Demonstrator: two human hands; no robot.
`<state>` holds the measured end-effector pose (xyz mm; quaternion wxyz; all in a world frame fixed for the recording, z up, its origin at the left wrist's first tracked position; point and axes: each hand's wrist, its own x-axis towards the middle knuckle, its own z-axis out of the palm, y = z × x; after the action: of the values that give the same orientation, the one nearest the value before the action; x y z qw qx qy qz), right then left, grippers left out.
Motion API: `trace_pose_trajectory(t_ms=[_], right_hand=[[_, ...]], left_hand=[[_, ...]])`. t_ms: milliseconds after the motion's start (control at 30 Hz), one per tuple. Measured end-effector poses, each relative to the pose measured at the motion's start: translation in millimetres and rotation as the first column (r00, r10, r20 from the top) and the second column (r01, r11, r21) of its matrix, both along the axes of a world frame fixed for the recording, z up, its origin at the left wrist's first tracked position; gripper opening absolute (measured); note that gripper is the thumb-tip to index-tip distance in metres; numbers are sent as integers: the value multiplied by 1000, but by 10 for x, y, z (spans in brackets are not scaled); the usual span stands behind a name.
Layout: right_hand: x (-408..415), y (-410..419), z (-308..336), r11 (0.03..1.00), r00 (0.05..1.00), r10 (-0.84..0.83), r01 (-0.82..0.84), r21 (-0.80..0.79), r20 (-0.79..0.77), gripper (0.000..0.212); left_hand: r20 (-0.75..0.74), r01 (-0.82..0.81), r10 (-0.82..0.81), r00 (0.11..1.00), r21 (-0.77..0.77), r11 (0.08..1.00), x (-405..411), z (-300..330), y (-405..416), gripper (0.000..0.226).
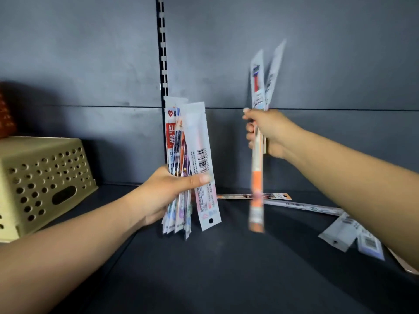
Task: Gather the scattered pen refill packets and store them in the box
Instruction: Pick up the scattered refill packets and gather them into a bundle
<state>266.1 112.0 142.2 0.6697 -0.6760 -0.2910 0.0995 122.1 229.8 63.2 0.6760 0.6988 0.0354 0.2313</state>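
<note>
Packets [257, 141] stand upright and blurred in the right hand [267, 132], fingers closed around them, beside the left hand [163, 191] gripping an upright bundle [192, 155]; loose packets [349, 234] lie on the shelf [226, 268], nearest the right hand, box [43, 182] far left.

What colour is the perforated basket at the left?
Beige basket, seen in the head view.

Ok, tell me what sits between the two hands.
Head view: nothing. Only bare dark shelf and back panel separate the left hand with its bundle from the right hand.
</note>
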Motion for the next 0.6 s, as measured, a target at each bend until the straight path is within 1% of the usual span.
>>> trace_pose_trajectory(t_ms=[100, 133, 200, 233, 267, 300, 400, 433, 467, 500, 533, 567, 600], right_hand=[[-75, 32, -79, 998, 998, -11, 15, -64, 56, 25], [-101, 27, -80, 994, 996, -26, 34, -99, 85, 28], [-127, -5, -63, 981, 994, -41, 59, -186, 104, 35], [-123, -27, -59, 975, 996, -38, 54, -213, 80, 37], [-120, -55, -62, 975, 999, -31, 39, -218, 42, 38], [-113, -82, -68, 979, 1000, -21, 24, -201, 17, 37], [-70, -170, -28, 993, 996, -39, 47, -106, 76, 28], [-57, -220, -3, 994, 994, -42, 51, -95, 96, 24], [-35, -277, 12, 992, 994, -32, 44, -117, 105, 18], [-27, -350, 2, 982, 994, -12, 32, -186, 106, 10], [-33, -432, -37, 953, 994, 16, 17, -304, 106, 4], [-61, -518, -107, 888, 991, 37, 25, -459, 126, 9], [-102, -603, -211, 774, 984, 60, 60, -630, 168, 21]], left_hand=[[10, -7, 7, 1000, -7, 1000, 20, -1, -22, 32], [10, -26, 26, 1000, -12, 1000, 20, 7, -29, 28], [24, -76, 76, 997, -14, 997, 22, 36, -10, 11], [38, -92, 93, 995, -17, 996, 21, 52, 24, 18], [42, -98, 99, 994, -24, 995, 16, 76, 55, 27], [42, -83, 84, 996, -25, 996, 10, 101, 88, 30], [20, -11, 12, 1000, -47, 999, -26, 151, 109, 26], [7, 17, -17, 1000, -51, 999, -27, 139, 94, 28], [-14, 38, -39, 999, -50, 998, -25, 118, 74, 29], [-32, 57, -59, 998, -47, 997, -11, 82, 56, 29], [-51, 63, -65, 997, -39, 997, -3, 56, 36, 29], [-56, 67, -68, 996, -25, 997, 7, 39, 31, 30], [-66, 67, -68, 996, -12, 998, 6, 39, 21, 29]])
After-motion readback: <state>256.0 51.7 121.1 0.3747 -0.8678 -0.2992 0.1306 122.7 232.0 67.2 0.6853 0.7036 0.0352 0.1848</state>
